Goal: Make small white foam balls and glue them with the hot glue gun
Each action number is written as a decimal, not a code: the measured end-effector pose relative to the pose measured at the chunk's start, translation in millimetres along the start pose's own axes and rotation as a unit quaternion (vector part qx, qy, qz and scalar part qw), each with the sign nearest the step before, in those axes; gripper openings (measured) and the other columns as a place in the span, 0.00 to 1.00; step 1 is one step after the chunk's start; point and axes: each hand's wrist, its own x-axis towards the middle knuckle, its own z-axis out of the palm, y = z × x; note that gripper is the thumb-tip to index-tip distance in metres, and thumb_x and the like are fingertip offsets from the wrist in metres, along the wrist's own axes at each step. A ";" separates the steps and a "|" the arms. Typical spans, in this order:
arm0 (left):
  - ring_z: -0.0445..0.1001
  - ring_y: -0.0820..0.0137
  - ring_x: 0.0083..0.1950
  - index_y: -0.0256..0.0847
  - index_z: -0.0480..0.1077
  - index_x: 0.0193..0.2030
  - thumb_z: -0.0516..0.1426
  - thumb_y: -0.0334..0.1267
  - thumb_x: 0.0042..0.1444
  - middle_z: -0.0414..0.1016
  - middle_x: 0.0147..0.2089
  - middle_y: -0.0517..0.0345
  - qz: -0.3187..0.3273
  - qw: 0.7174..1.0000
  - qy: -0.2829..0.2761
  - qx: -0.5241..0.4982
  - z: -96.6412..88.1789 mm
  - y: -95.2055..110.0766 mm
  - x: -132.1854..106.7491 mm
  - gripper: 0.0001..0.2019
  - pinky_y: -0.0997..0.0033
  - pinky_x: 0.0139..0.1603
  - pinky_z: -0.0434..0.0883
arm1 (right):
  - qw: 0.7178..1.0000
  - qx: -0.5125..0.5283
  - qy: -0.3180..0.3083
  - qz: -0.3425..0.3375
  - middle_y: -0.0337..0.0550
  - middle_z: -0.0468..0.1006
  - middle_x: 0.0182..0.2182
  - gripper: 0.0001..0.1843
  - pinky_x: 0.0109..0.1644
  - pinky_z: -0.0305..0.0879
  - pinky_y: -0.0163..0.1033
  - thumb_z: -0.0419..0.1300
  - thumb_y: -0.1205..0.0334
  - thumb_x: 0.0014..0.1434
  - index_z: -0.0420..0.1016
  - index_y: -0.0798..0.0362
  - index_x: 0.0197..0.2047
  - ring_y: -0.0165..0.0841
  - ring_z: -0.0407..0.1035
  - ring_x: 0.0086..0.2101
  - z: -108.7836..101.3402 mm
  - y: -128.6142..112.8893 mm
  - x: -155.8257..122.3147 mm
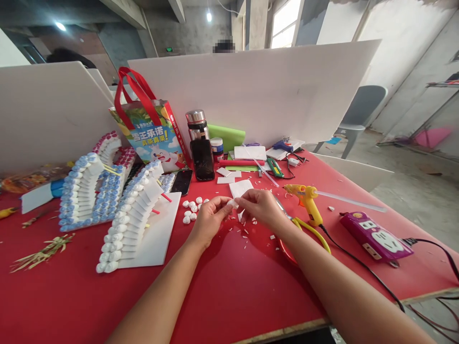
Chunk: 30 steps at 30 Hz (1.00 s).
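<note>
My left hand (212, 217) and my right hand (258, 208) meet over the middle of the red table. Between their fingertips is a small white foam piece (233, 203); both hands pinch it. Just left of my left hand lies a cluster of small white foam balls (190, 210). White scraps are scattered under the fingers, and a white foam sheet (241, 188) lies just beyond them. Partly beneath my right forearm is a pair of scissors (315, 233) with yellow and red handles. Further left, a curved white foam model (125, 224) edged with white balls stands on a white board.
A yellow glue gun (306, 198) with a clear stick and a purple power strip (376, 236) lie right, with trailing cords. A blue-and-white foam model (93, 196), a shopping bag (154, 134), a bottle (197, 123) and a propped phone (202, 160) stand beyond. White panels (258, 95) bound the back.
</note>
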 end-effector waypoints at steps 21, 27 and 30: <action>0.69 0.75 0.32 0.34 0.78 0.36 0.68 0.40 0.51 0.73 0.32 0.55 -0.098 0.966 -0.083 -0.222 0.3 7.3 -2.5 0.11 0.77 0.32 0.67 | 0.989 0.149 0.008 0.002 0.35 0.69 0.19 0.16 0.20 0.50 0.32 0.67 0.52 0.52 0.71 0.54 0.26 0.23 0.55 0.18 -0.6 -9.3 -3.3; 0.67 0.78 0.31 0.33 0.77 0.37 0.68 0.33 0.49 0.72 0.38 0.49 -0.190 0.910 -0.124 -0.346 -1.3 6.3 -4.4 0.09 0.80 0.27 0.66 | 0.943 0.328 -0.030 0.051 0.36 0.68 0.20 0.20 0.19 0.44 0.31 0.68 0.46 0.53 0.75 0.57 0.29 0.20 0.52 0.16 -10.4 -13.2 -2.3; 0.65 0.79 0.29 0.33 0.76 0.37 0.66 0.33 0.52 0.69 0.37 0.50 -0.199 0.891 -0.142 -0.384 -2.3 6.0 -4.9 0.07 0.83 0.24 0.66 | 0.940 0.338 -0.017 0.044 0.35 0.67 0.20 0.20 0.19 0.42 0.31 0.68 0.47 0.53 0.75 0.57 0.28 0.20 0.50 0.16 -14.2 -11.8 -0.2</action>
